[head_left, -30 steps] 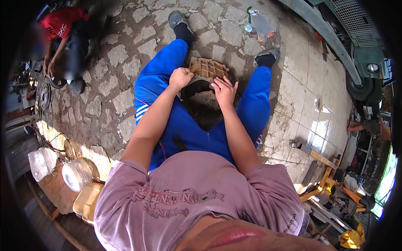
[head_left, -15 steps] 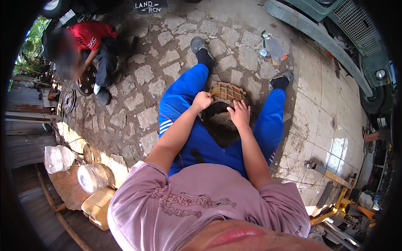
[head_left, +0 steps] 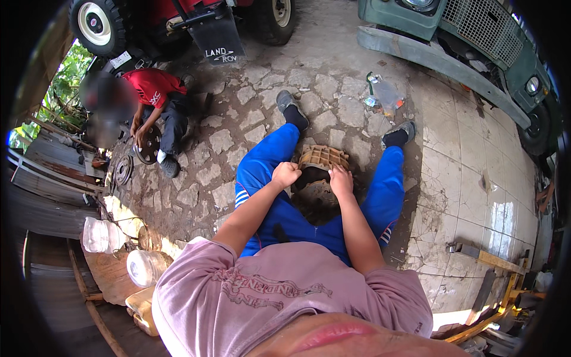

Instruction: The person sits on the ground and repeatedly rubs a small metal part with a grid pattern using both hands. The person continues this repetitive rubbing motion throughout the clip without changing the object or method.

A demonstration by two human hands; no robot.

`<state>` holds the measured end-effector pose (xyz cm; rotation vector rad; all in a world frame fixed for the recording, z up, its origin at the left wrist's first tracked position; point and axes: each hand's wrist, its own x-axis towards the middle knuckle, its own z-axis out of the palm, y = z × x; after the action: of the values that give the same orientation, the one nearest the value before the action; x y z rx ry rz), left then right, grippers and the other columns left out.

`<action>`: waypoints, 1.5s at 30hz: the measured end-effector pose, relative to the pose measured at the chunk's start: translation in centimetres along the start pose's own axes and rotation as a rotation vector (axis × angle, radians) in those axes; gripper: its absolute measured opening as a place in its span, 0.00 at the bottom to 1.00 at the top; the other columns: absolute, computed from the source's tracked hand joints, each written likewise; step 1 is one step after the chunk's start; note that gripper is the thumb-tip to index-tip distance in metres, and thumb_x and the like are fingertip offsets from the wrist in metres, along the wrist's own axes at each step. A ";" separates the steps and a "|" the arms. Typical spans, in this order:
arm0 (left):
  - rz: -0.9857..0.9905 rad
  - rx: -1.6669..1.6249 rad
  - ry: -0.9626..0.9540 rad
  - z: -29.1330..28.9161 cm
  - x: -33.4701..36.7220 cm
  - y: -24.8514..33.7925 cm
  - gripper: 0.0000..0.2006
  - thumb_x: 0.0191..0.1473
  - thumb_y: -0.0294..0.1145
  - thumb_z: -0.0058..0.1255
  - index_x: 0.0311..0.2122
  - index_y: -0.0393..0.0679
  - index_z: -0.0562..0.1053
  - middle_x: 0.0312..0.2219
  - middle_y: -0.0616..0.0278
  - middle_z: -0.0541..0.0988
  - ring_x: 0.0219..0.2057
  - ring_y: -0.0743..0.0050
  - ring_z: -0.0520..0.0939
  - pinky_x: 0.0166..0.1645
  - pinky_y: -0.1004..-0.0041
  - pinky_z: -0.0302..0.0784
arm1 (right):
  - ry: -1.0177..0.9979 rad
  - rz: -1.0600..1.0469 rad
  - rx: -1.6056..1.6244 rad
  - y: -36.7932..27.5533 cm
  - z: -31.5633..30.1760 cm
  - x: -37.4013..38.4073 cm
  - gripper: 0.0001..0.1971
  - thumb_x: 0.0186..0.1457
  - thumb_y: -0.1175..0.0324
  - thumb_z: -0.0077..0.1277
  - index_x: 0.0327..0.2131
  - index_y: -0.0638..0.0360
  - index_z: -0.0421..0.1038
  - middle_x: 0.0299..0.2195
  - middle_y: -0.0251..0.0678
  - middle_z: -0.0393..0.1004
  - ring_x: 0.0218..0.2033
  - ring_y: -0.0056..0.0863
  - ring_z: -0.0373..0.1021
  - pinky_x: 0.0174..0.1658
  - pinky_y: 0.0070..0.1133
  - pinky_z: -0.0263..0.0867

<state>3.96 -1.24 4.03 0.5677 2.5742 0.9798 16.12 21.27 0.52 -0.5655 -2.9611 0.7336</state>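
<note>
Between my spread legs stands a ribbed, brown, dirt-covered metal housing [head_left: 323, 157], with a dark hollow facing me. At its left rim my left hand [head_left: 286, 175] is closed in a fist; whatever it may hold is hidden. My right hand [head_left: 341, 179] grips the right rim of the housing, its fingers bent over the edge. Below the hollow, a rough brown part of the casing [head_left: 316, 193] shows near the ground, partly in shadow.
Stone paving [head_left: 256, 116] meets pale tiles [head_left: 449, 178] on the right. A co-worker in a red shirt [head_left: 153, 87] crouches at far left, hands on a round metal disc [head_left: 147, 146]. A green vehicle [head_left: 443, 71] stands at upper right, clear plastic containers [head_left: 146, 268] at lower left.
The view has tilted up, bringing more of the vehicles into sight. My right hand's fingers, spread on the rim before, are now drawn together and bent. My left fist stays by the left rim.
</note>
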 end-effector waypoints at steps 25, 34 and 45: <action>-0.072 -0.173 -0.220 3.5 -2.0 2.2 0.41 0.74 0.56 0.35 0.76 0.34 0.42 0.77 0.46 0.40 0.78 0.57 0.41 0.78 0.64 0.39 | -0.156 0.420 0.725 8.9 -1.6 1.2 0.24 0.70 0.49 0.46 0.44 0.64 0.78 0.45 0.57 0.80 0.52 0.58 0.73 0.54 0.43 0.69; -0.077 -0.286 -0.237 4.7 1.4 0.2 0.44 0.73 0.60 0.31 0.75 0.32 0.38 0.77 0.45 0.34 0.78 0.56 0.34 0.79 0.65 0.32 | -0.207 0.248 0.474 7.9 -1.8 1.9 0.22 0.71 0.53 0.44 0.44 0.65 0.79 0.44 0.56 0.80 0.49 0.55 0.76 0.54 0.45 0.70; -0.255 -0.526 -0.239 2.6 0.5 0.4 0.42 0.73 0.65 0.26 0.75 0.35 0.50 0.75 0.46 0.51 0.77 0.55 0.50 0.78 0.61 0.40 | -0.058 0.040 0.327 6.5 -1.0 0.8 0.19 0.71 0.57 0.45 0.44 0.66 0.76 0.45 0.54 0.79 0.49 0.56 0.74 0.53 0.45 0.69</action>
<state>4.73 0.78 2.39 0.1909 2.0016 1.3333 17.68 27.37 -1.60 -0.5867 -2.7958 1.2252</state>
